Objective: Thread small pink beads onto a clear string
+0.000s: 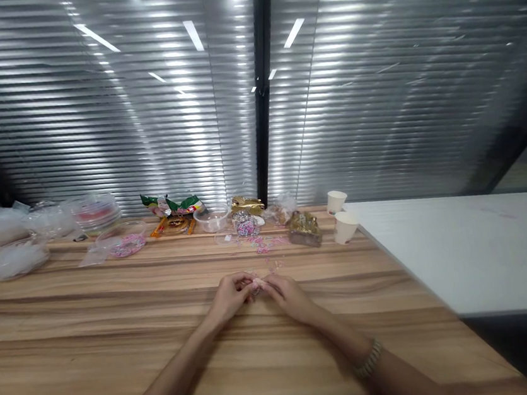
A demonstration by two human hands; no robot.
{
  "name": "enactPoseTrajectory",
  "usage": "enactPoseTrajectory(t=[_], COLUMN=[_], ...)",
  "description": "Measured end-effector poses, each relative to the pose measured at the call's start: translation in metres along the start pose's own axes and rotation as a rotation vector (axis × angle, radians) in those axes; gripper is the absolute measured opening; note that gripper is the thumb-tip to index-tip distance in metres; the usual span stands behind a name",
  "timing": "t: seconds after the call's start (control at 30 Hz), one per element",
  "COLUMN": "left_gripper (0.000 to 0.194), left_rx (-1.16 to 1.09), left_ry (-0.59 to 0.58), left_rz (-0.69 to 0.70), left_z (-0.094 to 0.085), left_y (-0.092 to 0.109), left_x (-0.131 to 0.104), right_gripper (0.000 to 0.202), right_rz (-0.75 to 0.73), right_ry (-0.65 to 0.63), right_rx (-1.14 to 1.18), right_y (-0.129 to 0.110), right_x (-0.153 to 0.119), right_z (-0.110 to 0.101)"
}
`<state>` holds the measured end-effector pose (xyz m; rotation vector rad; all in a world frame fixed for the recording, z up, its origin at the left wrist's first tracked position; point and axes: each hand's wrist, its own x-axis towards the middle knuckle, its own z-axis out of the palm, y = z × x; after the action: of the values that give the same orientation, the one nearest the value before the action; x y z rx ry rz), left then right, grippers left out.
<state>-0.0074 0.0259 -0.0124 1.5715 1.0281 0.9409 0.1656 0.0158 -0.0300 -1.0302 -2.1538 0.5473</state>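
Two bare forearms reach out over a long wooden table (71,346) with streaked brown grain, smooth and faintly glossy. A beaded metal bracelet (367,358) circles the right wrist. The left hand (230,296) and the right hand (288,293) meet at their fingertips, fingers curled in and pinched together around a tiny pale pink piece (256,285), too small to make out its shape; it sits between the two hands, just above the tabletop. Just beyond lies a loose scatter of small pink and purple bits (269,244). Farther back stand a clear round plastic tub (212,219), a crinkled gold foil packet (303,226) and two white paper cups (342,217). To the far left, clear plastic bags (8,259) lie crumpled. Behind everything hang grey ribbed blinds (397,81).
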Motion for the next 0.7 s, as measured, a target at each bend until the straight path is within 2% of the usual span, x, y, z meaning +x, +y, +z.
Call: enactPoseTrajectory(t=[0.7], left_gripper=[0.032], left_rx=[0.087], left_ry=[-0.017], left_rz=[0.041], left_z=[0.0006], left_y=[-0.0086], left_x=[0.0001], right_gripper=[0.028], right_rz=[0.013], right_ry=[-0.001], right_rx=[-0.054], right_y=[-0.0017], right_x=[0.0002], right_z=[0.0009])
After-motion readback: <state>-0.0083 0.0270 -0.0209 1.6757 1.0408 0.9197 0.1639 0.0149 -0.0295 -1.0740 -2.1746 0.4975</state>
